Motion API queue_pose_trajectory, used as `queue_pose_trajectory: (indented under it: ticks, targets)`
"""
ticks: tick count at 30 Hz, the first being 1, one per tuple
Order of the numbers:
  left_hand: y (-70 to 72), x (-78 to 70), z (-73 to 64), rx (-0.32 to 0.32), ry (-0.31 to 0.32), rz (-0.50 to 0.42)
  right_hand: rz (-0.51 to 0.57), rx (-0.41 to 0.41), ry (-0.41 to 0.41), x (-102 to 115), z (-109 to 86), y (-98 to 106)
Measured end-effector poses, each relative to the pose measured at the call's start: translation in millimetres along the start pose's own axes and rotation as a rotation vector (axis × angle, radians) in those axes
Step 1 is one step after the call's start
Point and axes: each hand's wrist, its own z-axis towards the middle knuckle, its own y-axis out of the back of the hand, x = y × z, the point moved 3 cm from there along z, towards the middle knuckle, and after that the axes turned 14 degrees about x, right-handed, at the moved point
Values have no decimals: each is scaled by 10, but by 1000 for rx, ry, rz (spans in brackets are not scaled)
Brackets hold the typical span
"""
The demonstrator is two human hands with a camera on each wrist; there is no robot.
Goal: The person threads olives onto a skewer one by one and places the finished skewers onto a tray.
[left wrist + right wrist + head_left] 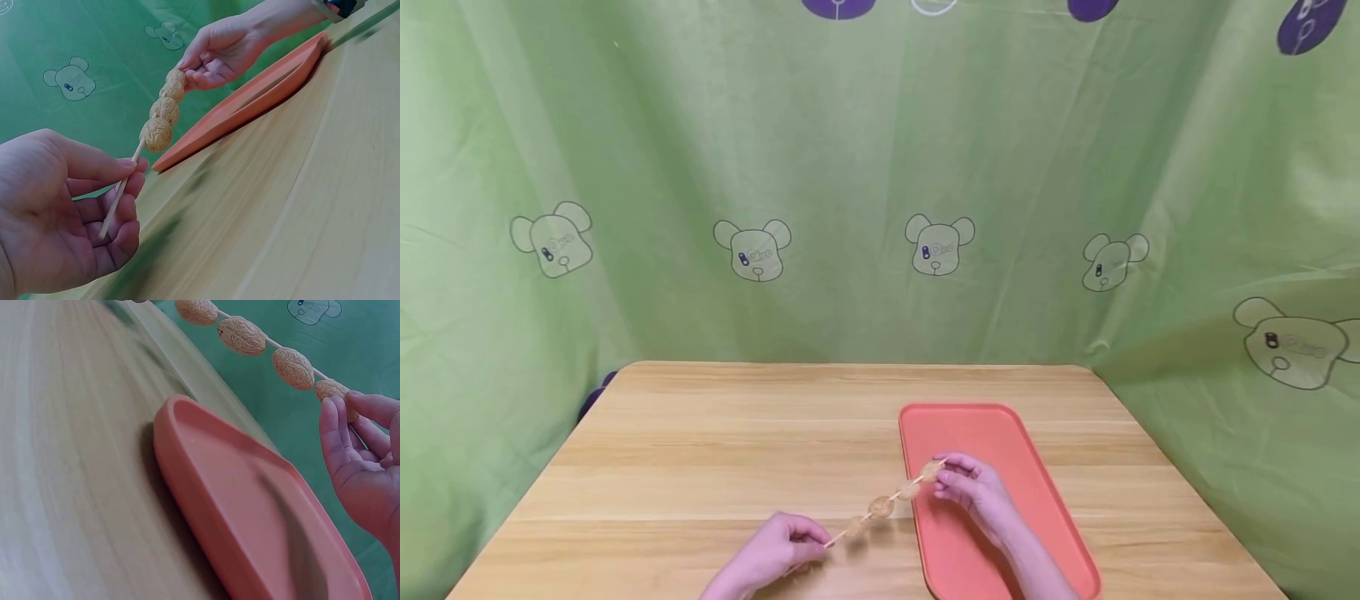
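Several tan, wrinkled, walnut-like balls [241,335] are threaded on a thin wooden skewer [120,199], held slantwise above the table. My left hand [772,550] pinches the skewer's bare lower end between thumb and fingers; in the left wrist view the stick's tail crosses the curled fingers. At the upper end, my right hand [976,492] pinches the last ball [331,389] with thumb and fingertips, partly covering it. Gaps of bare stick show between the balls in the right wrist view. The right hand is over the pink-orange tray [940,429], the left hand over wood.
The tray lies lengthwise on the right half of the wooden table [737,442]. Green curtains [850,150] printed with bear faces hang behind and on both sides of the table. A watch-like band [340,7] sits on the right wrist.
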Motion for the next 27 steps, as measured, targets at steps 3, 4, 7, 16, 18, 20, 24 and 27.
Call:
queue_pose_trajectory:
  ticks: [3, 4, 7, 16, 18, 20, 24, 27]
  targets:
    - [-28, 0, 17, 17, 4, -15, -1, -20, -9, 15, 3, 21]
    - [-37, -3, 23, 21, 6, -20, 3, -26, -12, 21, 5, 28]
    - [-66, -21, 40, 32, 14, -27, -2, -48, -28, 36, 9, 44]
    - [-161, -63, 87, 50, 33, -62, -77, -129, -65, 82, 9, 80]
    - [-179, -67, 98, 48, 38, -63, -80, -135, -69, 92, 13, 83]
    - [-199, -65, 111, 48, 40, -63, -80, -143, -73, 100, 18, 92]
    - [-258, -61, 139, 64, 35, -74, -77, -158, -79, 113, 23, 101]
    - [-315, -61, 158, 90, 30, -88, -73, -177, -74, 115, 29, 105]
